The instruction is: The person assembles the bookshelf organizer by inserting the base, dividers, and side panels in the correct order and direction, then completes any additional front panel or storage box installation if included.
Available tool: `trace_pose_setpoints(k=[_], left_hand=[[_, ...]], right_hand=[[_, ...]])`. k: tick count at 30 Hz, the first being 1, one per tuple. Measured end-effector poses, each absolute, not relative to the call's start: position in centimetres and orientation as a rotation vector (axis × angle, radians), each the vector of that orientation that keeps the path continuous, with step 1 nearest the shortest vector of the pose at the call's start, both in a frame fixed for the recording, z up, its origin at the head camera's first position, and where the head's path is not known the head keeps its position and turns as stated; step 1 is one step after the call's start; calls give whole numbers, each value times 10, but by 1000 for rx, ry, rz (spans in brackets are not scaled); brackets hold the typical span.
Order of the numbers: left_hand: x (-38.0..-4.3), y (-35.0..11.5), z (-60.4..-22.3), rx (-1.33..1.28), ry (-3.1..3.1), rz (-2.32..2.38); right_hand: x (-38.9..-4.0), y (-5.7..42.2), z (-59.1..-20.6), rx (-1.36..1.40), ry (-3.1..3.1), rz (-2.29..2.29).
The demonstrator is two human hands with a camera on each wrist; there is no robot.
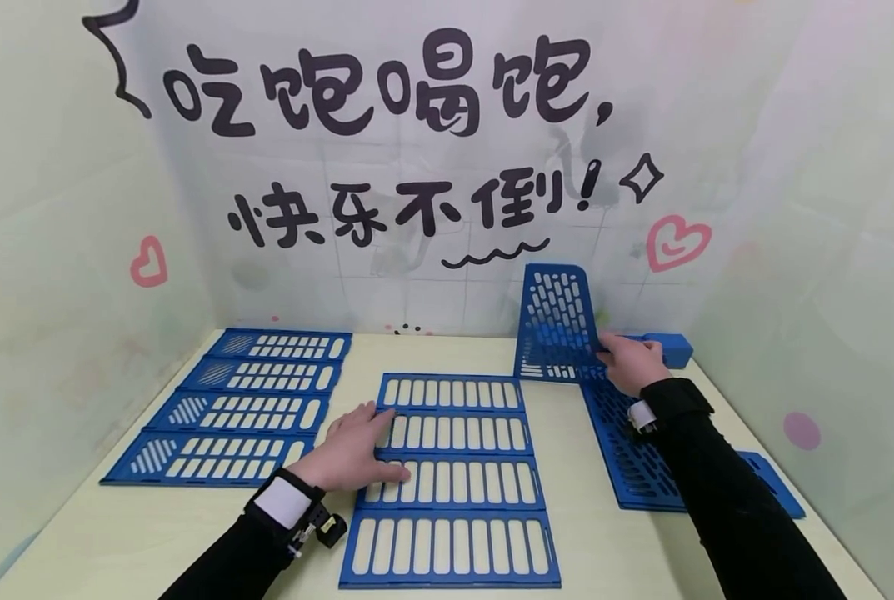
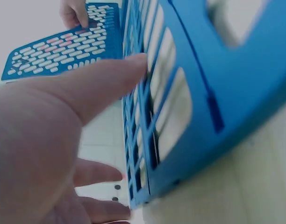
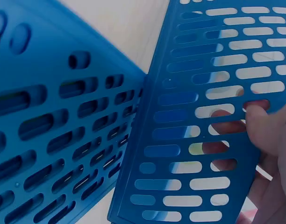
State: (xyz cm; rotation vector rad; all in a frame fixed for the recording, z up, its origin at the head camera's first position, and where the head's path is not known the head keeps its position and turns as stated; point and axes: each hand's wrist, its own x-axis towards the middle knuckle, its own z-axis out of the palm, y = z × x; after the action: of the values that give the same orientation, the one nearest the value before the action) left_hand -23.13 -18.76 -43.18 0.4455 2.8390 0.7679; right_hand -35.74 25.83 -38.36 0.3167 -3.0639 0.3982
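My right hand (image 1: pixel 634 364) grips the edge of a blue perforated panel (image 1: pixel 559 321) with a slanted top corner, held upright at the back right. In the right wrist view the thumb (image 3: pixel 267 128) presses the near face of that panel (image 3: pixel 154 116), while fingers show through the slots behind it. Over the left ends of a column of blue slotted panels (image 1: pixel 461 514) in the middle, my left hand (image 1: pixel 352 454) lies with fingers spread. Its thumb (image 2: pixel 110 79) reaches over the slotted bars in the left wrist view.
Several blue slotted panels (image 1: pixel 237 435) lie in a column on the left of the table (image 1: pixel 596 550). More blue perforated panels (image 1: pixel 634 504) lie stacked under my right arm, with a blue block-shaped piece (image 1: pixel 671 350) behind. Printed sheets (image 1: pixel 417 300) wall in the back and sides.
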Motion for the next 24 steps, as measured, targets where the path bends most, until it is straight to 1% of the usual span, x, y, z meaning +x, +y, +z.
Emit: trace_pose_setpoints(k=[6,11,24], left_hand=[[-232,-190,-431,448,2803,787],[-230,-188,-430,430,2793,783],[-233,-186,-434,435,2806,737]], right_hand=[[-364,254,-388,287,-3064,412],[-366,245,-390,333,-3046,419],[-366,222,-390,320,-3057,395]])
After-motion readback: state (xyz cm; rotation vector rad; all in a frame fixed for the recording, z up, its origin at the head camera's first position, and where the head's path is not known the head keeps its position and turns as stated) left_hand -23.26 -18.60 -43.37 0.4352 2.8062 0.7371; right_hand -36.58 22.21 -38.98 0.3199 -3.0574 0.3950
